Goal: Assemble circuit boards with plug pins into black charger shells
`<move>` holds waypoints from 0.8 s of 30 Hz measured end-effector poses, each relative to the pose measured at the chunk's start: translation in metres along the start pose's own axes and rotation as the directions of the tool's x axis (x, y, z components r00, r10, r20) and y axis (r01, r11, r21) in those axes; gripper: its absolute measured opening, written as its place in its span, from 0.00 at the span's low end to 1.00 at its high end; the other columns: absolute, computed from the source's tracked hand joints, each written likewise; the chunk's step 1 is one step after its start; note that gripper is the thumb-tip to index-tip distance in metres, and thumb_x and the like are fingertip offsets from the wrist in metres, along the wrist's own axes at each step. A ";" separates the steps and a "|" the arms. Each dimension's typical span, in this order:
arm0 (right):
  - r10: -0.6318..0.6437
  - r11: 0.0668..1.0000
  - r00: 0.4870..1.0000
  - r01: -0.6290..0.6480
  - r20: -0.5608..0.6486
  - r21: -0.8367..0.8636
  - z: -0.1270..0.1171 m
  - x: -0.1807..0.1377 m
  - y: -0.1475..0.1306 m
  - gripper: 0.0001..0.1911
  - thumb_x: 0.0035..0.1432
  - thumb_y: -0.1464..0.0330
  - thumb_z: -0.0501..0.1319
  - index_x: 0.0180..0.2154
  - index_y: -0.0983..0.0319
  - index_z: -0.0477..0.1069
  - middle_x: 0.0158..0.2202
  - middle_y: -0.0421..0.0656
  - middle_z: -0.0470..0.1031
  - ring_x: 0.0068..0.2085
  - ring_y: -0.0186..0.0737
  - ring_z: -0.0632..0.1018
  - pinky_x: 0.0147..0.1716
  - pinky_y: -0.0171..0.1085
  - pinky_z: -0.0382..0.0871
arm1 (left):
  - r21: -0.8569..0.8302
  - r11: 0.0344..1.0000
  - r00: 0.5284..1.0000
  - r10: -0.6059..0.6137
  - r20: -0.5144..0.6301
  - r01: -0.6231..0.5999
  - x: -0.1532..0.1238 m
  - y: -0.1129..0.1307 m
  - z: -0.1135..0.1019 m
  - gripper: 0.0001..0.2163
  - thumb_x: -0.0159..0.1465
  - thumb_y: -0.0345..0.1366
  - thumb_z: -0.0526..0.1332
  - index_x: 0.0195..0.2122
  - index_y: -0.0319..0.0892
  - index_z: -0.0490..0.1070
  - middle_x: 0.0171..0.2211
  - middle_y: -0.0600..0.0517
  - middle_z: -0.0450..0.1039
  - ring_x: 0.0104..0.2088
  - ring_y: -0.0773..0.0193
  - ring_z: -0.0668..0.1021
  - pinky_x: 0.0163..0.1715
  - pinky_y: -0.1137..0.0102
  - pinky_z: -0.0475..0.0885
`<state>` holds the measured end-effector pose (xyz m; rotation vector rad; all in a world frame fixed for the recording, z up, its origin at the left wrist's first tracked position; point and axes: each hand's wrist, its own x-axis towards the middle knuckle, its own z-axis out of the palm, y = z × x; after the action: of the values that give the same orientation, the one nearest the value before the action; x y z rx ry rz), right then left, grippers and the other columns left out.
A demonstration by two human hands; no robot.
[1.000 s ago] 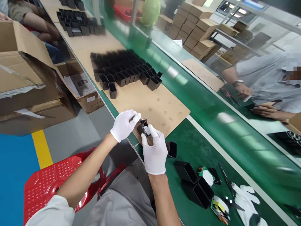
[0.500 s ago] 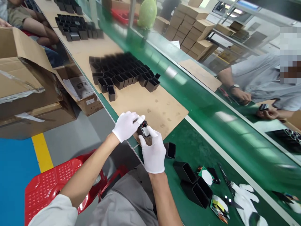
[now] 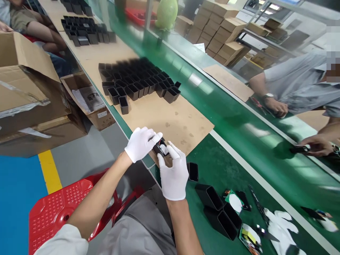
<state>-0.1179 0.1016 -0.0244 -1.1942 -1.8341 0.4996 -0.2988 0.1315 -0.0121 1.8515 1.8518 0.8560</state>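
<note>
Both my hands wear white gloves and meet at the near edge of the bench. My left hand [image 3: 139,143] and my right hand [image 3: 174,173] are both closed on one small black part with a white patch [image 3: 161,147], held between their fingertips above the brown cardboard sheet [image 3: 170,120]. Just right of my right hand a black rectangular sleeve [image 3: 193,171] lies on the green mat. Further right, two more black sleeves [image 3: 219,212] lie side by side.
Several rows of black sleeves [image 3: 138,79] stand on the cardboard farther along. A spare white glove [image 3: 281,223], a thin tool [image 3: 256,203] and small parts lie at the right. The green conveyor belt [image 3: 239,117] runs diagonally; another person's hands [image 3: 316,145] work across it. Open cartons [image 3: 29,88] and a red stool [image 3: 66,202] stand to my left.
My hands have stayed together on the small part, with slight finger shifts. Across the belt the other person's hand has moved right and down onto the belt.
</note>
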 end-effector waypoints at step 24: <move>0.580 -0.128 0.581 -0.627 0.571 0.768 -0.040 0.006 -0.048 0.17 0.75 0.53 0.66 0.58 0.50 0.83 0.66 0.48 0.82 0.56 0.41 0.85 0.38 0.36 0.81 | -0.357 0.933 0.990 -0.091 -0.109 0.047 -0.007 0.001 0.001 0.38 0.80 0.60 0.33 0.41 0.47 0.80 0.36 0.48 0.89 0.45 0.51 0.88 0.51 0.54 0.76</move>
<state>-0.1114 0.0799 0.0341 -0.9596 -0.3833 1.9125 -0.2970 0.1246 -0.0133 1.5319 1.6851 1.2139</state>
